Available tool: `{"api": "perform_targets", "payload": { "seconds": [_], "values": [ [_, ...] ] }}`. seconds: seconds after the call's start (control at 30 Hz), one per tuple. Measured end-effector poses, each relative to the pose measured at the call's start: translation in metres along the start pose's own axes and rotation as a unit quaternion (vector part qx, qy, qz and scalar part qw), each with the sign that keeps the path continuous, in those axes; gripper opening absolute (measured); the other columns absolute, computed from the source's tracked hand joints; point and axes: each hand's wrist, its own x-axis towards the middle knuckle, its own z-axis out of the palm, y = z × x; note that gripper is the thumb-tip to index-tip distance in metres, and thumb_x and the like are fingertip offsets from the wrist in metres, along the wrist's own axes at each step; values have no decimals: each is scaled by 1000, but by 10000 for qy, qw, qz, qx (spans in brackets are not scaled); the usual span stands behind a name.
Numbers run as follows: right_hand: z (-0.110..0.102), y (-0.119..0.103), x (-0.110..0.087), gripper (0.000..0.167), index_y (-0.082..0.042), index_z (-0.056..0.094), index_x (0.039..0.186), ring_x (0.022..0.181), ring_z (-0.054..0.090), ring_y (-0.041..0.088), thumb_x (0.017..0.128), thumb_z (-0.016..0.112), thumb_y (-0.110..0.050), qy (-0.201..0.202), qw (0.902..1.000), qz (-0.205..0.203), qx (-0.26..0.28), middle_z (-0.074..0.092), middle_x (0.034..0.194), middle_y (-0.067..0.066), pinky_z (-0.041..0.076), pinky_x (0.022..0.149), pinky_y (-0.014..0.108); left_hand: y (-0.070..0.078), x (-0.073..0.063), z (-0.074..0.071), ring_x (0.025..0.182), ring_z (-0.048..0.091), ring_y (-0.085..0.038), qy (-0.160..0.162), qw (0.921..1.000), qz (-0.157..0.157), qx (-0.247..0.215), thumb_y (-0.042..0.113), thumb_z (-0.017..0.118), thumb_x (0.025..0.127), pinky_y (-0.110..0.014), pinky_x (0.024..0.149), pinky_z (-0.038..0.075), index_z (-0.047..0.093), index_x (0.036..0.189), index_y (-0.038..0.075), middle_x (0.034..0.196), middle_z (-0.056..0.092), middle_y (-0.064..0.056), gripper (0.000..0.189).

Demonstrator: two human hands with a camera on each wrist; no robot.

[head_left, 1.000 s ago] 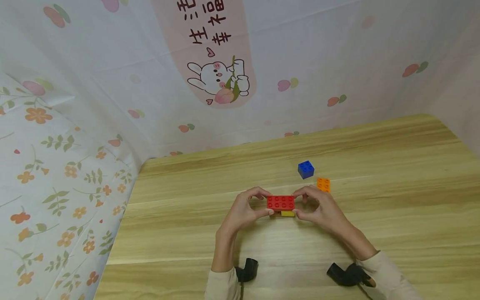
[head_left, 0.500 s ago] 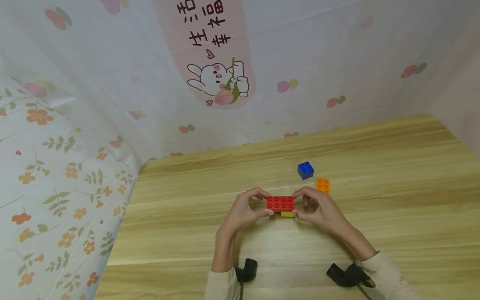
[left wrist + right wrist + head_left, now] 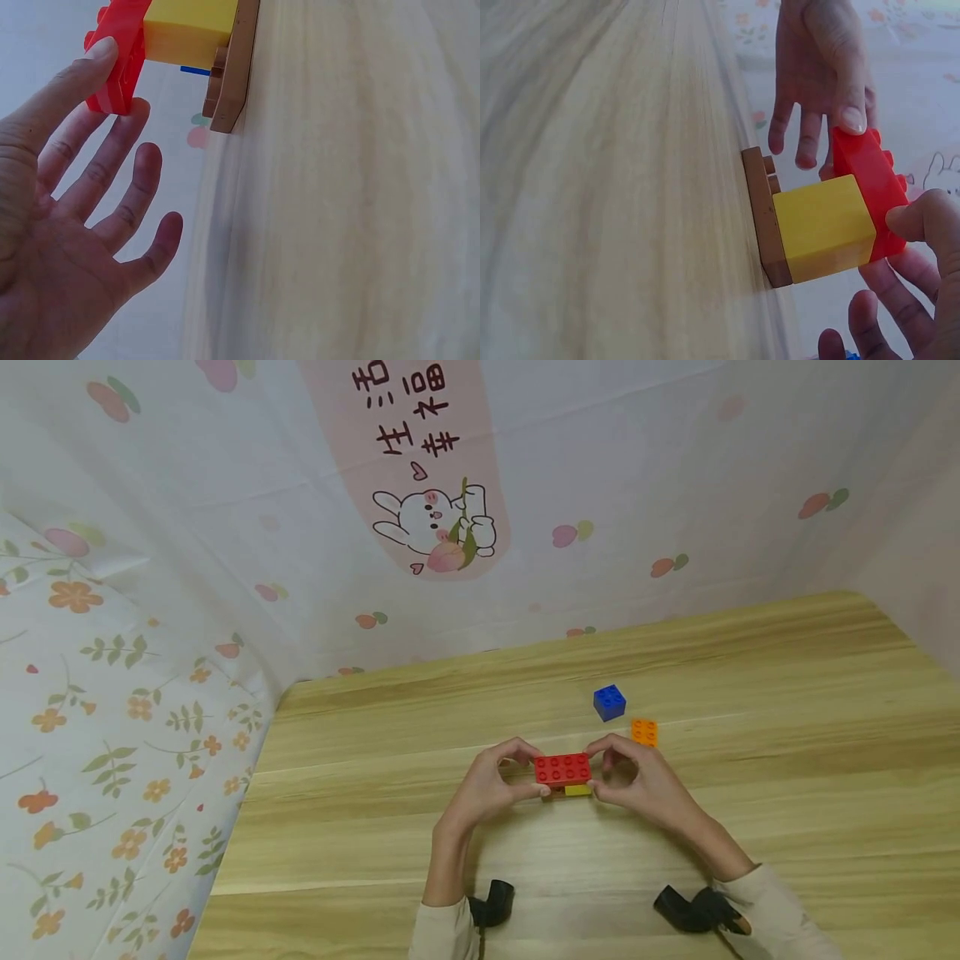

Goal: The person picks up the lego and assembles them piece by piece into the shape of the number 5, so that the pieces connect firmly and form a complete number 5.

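Note:
A red eight-stud toy brick (image 3: 562,769) lies across the top of a yellow brick (image 3: 826,229), which stands on a thin brown brick (image 3: 765,225) on the table. The red brick reaches out over the brown one's bare studs, with a gap beneath. At its left end my left hand (image 3: 486,783) pinches it between thumb and fingers, the other fingers spread. My right hand (image 3: 647,783) pinches the opposite end in the same way. From the head, the red brick hides most of the brown and yellow ones.
Beyond the stack, a blue brick (image 3: 610,702) sits on the wooden table (image 3: 360,827). An orange brick (image 3: 644,732) lies just behind my right hand, partly covered by it. A printed cloth (image 3: 637,468) hangs along the table's back edge.
The red brick has turned very slightly, its right end a little farther from me. Both hands keep their pinch on it, and the other bricks stay in place.

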Motion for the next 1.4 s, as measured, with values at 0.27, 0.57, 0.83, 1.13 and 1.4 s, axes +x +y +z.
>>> {"api": "perform_targets", "payload": {
  "seconds": [0.27,0.57,0.83,1.13,1.4],
  "values": [
    [-7,0,0,37,-17,64,106,79,55,16,74,76,-5,-345,9993,-140,-38,62,92,-2,48,70,31,4,-1,-2,98,54,-34,-59,10000,-19,-20,4,78,74,-51,92,38,64,101,5,96,65,-7,30],
    [-27,5,4,31,-4,64,110,82,57,14,81,71,-7,-109,9981,-242,-551,65,97,3,49,70,31,-23,3,0,95,56,-22,-61,9999,59,131,14,80,74,-39,90,43,64,101,15,97,64,7,32],
    [-45,14,20,34,2,62,111,83,58,26,79,72,-6,710,9854,23,-1548,65,96,13,48,70,46,-6,1,-1,95,60,-25,-187,9995,-174,-189,6,76,76,-48,87,44,62,105,8,97,66,-6,32],
    [-38,13,44,52,7,55,121,97,51,41,81,72,-23,516,9752,888,-1961,61,104,23,38,84,57,12,-2,-5,92,62,-26,-289,9986,-174,-410,-1,74,76,-53,86,44,61,105,1,96,67,-15,32],
    [-27,9,52,60,9,53,120,94,49,47,78,73,-29,532,9537,1263,-2678,58,110,30,32,82,63,-18,6,2,92,62,-15,-263,9993,-32,-252,9,78,75,-41,83,48,62,104,12,96,67,-1,34]
  ]
}}
